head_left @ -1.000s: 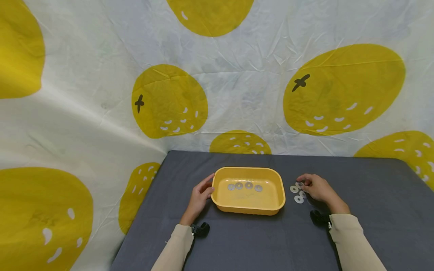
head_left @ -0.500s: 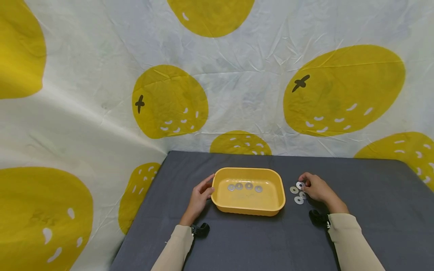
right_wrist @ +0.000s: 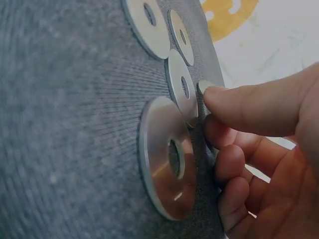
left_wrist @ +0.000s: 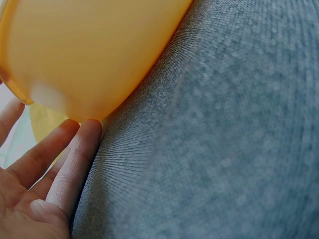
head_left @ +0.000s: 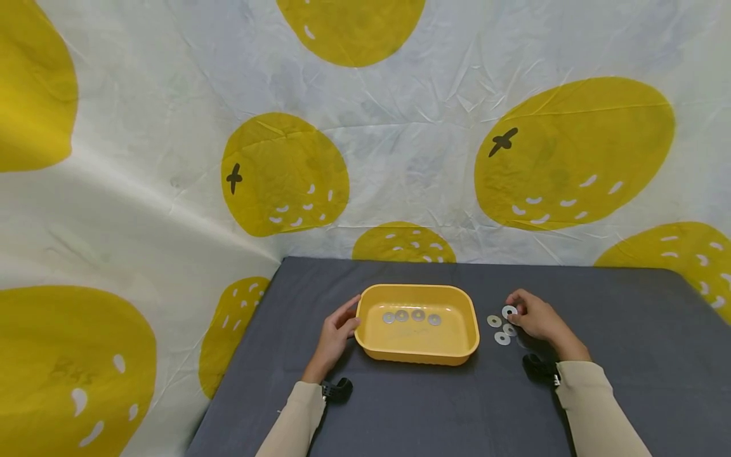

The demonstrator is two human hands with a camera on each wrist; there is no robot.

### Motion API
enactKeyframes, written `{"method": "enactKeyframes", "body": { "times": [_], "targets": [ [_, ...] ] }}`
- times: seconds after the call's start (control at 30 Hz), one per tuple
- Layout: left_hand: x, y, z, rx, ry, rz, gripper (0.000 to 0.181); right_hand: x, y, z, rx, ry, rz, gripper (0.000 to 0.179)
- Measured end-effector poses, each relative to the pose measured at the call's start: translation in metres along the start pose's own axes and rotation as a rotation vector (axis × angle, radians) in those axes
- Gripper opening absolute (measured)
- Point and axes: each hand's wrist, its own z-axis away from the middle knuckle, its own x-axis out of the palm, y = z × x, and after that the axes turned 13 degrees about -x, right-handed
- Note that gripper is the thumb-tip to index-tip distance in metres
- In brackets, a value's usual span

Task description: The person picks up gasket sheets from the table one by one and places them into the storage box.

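Note:
A yellow rectangular tray (head_left: 417, 343) stands on the table with several flat metal washers (head_left: 418, 315) in a row on its floor. At the tray's left end is my left hand (head_left: 334, 336), its fingers extended; in the left wrist view straight fingertips (left_wrist: 89, 127) touch the tray's outer wall. To the right of the tray, my right hand (head_left: 539, 320) pinches a washer (head_left: 508, 311) between thumb and forefinger, mostly covered by the thumb in the right wrist view. Beside that hand several more washers (right_wrist: 167, 159) lie flat and close together on the cloth.
Dark grey cloth (head_left: 422, 406) covers the table. A white sheet with yellow fruit shapes (head_left: 411, 158) hangs behind and along the left side. Black straps with wrist cameras (head_left: 337, 388) sit on both wrists.
My right hand has drawn slightly to the right with the pinched washer, which now shows more of its face in the head view. The left hand keeps its place at the tray.

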Motion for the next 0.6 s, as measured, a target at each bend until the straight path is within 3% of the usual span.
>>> {"method": "enactKeyframes", "body": {
  "times": [0.2,0.6],
  "targets": [
    [-0.0004,-0.0006,0.0006,0.001,-0.006,0.001,0.049,-0.0004,-0.0030,0.0009,0.011,-0.033,-0.007,0.031],
    [-0.0005,-0.0011,-0.0021,-0.013,-0.023,0.028,0.051,-0.0028,0.0033,0.0015,0.001,0.024,-0.088,0.033]
  ]
}}
